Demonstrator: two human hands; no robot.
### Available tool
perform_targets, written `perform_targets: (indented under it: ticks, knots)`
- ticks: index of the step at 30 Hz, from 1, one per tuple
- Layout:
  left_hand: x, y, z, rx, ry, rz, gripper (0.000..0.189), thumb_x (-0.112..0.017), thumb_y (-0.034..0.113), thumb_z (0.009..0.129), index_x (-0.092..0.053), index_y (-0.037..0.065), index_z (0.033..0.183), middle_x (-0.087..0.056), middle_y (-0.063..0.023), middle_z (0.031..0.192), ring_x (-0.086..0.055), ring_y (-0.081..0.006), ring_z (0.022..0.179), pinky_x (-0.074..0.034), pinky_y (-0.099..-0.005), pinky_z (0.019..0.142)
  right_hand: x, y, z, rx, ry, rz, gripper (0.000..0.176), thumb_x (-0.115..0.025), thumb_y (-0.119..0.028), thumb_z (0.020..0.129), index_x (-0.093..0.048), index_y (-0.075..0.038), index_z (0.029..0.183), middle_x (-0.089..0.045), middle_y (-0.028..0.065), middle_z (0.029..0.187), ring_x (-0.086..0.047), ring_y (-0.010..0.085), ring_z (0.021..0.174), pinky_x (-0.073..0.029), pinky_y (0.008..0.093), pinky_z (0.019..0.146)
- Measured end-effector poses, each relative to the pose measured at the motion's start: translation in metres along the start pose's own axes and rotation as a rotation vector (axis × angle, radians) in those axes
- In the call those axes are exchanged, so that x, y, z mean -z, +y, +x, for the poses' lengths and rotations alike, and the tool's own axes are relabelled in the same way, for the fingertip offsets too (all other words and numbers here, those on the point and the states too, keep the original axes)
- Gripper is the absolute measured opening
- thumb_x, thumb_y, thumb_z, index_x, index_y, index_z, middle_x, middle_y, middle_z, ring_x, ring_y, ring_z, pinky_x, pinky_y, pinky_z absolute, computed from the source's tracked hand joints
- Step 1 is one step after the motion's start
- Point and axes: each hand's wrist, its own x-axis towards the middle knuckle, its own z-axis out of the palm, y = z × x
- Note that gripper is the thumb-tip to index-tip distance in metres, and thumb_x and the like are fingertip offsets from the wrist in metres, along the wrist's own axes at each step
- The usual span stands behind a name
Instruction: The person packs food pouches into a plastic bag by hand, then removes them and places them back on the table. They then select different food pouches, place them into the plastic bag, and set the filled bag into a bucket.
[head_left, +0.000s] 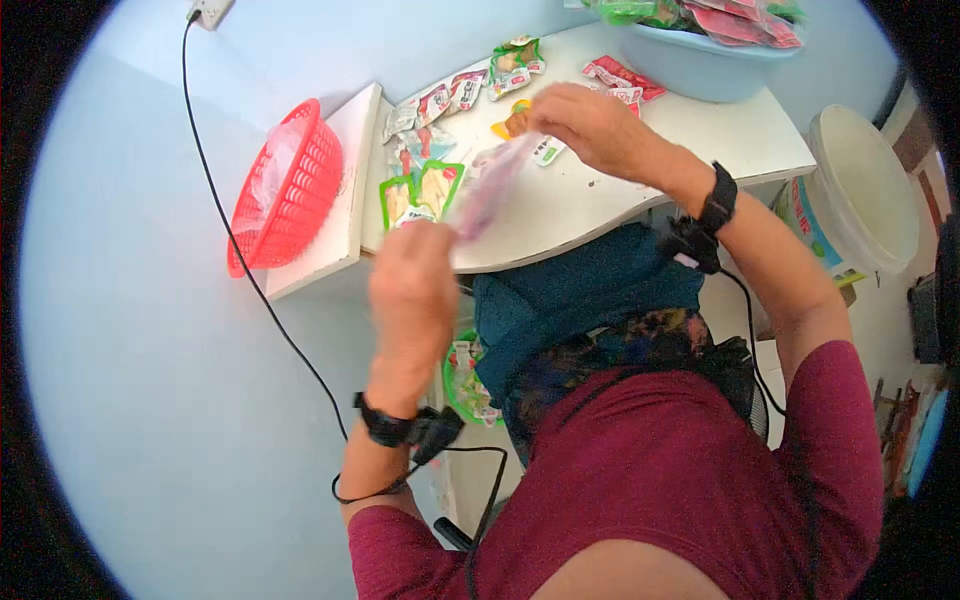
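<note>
Above the front of the white table (590,205), a thin see-through pinkish-purple plastic bag (492,192) is stretched slantwise between my hands and smeared by motion. My left hand (410,280), blurred, is closed on its lower end near the table's left front edge. The upper end is pinched by my right hand (590,125), further back over the table. Just beyond my left hand lie green-edged snack packets (420,192) with pale contents. A yellow-edged packet (512,122) with brown contents shows beside my right fingers, and a small white-and-green packet (548,150) lies beneath them.
Several small packets (450,97) line the table's back, with red packets (625,75) further right. A filled blue basin (690,65) stands back right, a red basket (290,190) left. A white bucket (865,185) and a green basket (470,385) sit lower. Cables hang from both wrists.
</note>
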Motion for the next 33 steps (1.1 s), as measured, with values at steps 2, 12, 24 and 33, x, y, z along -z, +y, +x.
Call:
perform_targets:
  ticks: [2, 12, 24, 33]
  knots:
    - [0.031, -0.022, 0.025, -0.031, 0.109, -0.029, 0.009, -0.063, -0.003, 0.075, -0.065, 0.002, 0.082, -0.064, -0.0139, 0.082, -0.062, -0.0302, 0.078, -0.05, -0.0376, 0.07, 0.007, -0.006, 0.029, 0.013, 0.047, 0.041, 0.011, -0.057, -0.012, 0.089, -0.057, -0.003, 0.096, -0.061, 0.0133, 0.092, -0.06, 0.0298, 0.085, -0.048, 0.0397, 0.072]
    - [0.072, -0.047, 0.076, 0.465, -0.029, -0.601, 0.006, -0.072, 0.001, 0.081, -0.071, -0.001, 0.087, -0.066, 0.0009, 0.075, -0.056, -0.0041, 0.066, -0.045, -0.0193, 0.062, 0.059, -0.024, 0.075, -0.356, 0.065, 0.576, 0.017, -0.06, -0.016, 0.093, -0.06, 0.001, 0.092, -0.064, 0.0035, 0.079, -0.058, 0.0088, 0.071, -0.047, 0.0239, 0.065]
    - [0.037, -0.033, 0.081, 0.245, -0.079, -0.488, 0.005, -0.074, 0.004, 0.078, -0.07, 0.0, 0.08, -0.067, -0.0027, 0.071, -0.059, -0.0077, 0.066, -0.046, -0.0225, 0.06, 0.065, -0.024, 0.036, -0.565, 0.196, 0.982, 0.011, -0.061, -0.011, 0.092, -0.06, 0.0, 0.092, -0.068, 0.0101, 0.084, -0.068, 0.0146, 0.078, -0.054, 0.0251, 0.068]
    - [0.025, -0.037, 0.085, 0.28, -0.07, -0.543, 0.004, -0.073, 0.003, 0.079, -0.07, 0.0, 0.081, -0.066, -0.0015, 0.073, -0.059, -0.0071, 0.066, -0.047, -0.0214, 0.06, 0.061, -0.015, 0.031, -0.565, 0.254, 0.981, 0.008, -0.058, -0.009, 0.094, -0.059, -0.001, 0.095, -0.067, 0.0085, 0.087, -0.068, 0.0164, 0.082, -0.055, 0.0277, 0.074]
